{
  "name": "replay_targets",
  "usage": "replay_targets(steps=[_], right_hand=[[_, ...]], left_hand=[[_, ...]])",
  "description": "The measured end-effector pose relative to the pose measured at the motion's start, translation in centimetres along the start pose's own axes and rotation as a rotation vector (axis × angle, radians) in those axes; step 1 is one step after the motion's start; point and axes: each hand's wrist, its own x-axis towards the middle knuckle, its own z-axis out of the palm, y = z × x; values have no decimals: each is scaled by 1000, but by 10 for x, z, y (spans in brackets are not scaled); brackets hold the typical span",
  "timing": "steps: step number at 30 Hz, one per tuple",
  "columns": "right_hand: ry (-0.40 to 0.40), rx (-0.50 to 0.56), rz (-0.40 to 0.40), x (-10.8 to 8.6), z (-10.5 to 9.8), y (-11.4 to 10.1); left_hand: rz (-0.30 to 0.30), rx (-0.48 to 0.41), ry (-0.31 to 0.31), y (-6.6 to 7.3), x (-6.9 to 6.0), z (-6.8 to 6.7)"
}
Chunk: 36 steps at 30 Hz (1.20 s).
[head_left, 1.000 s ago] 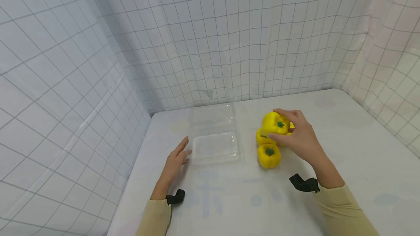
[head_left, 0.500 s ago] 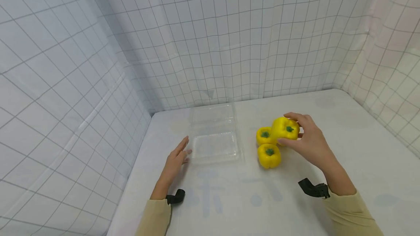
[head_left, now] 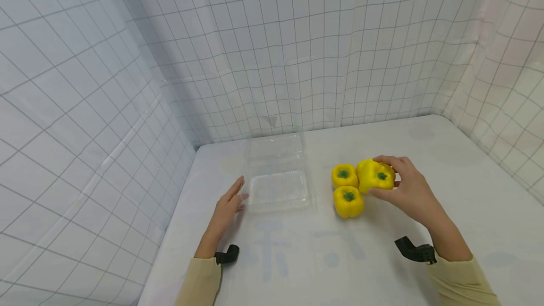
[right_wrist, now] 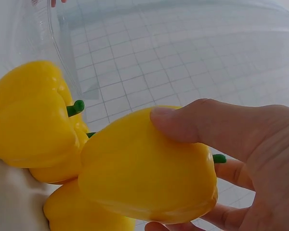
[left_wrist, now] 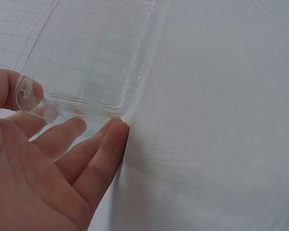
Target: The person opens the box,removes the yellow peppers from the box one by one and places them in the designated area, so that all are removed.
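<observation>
My right hand [head_left: 408,192] grips a yellow bell pepper [head_left: 380,175] with a green stem, thumb on one side and fingers on the other. In the right wrist view the held bell pepper [right_wrist: 149,168] is tilted just above another yellow pepper [right_wrist: 84,209], which it mostly hides in the head view. Two more peppers, one at the back [head_left: 343,174] and one in front [head_left: 348,203], stand to its left. My left hand [head_left: 226,209] lies beside a clear plastic clamshell box [head_left: 278,191], its extended fingertips [left_wrist: 116,130] at the box's side wall.
The box's clear lid [head_left: 275,148] is folded back toward the rear curtain. A white cloth covers the table [head_left: 306,259]. White grid-patterned curtains [head_left: 297,51] rise at the back and both sides.
My right hand has moved right and toward me with the held pepper, lowering it from above the group to the group's right side. The left hand has stayed beside the box.
</observation>
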Motion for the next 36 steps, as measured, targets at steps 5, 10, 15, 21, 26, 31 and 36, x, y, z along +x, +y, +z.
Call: replay_targets(steps=[5, 10, 15, 21, 26, 31, 36], right_hand=[[-33, -1, 21, -3, 0, 7], [-65, 1, 40, -5, 1, 14], [-86, -11, 49, -6, 2, 20], [-114, -41, 61, -7, 4, 25], [-142, -53, 73, -7, 8, 31], [-163, -66, 82, -7, 12, 38], [-177, -52, 83, -8, 14, 39]], left_hand=[[-7, -5, -5, 0, 0, -1], [-22, -19, -21, 3, 0, -2], [-40, -6, -53, 30, -11, -4], [-40, -13, -55, 44, -17, -5], [-44, -12, -54, 42, -16, -5], [-37, -9, -56, 41, -15, -6], [-30, -20, -64, 41, -16, -6]])
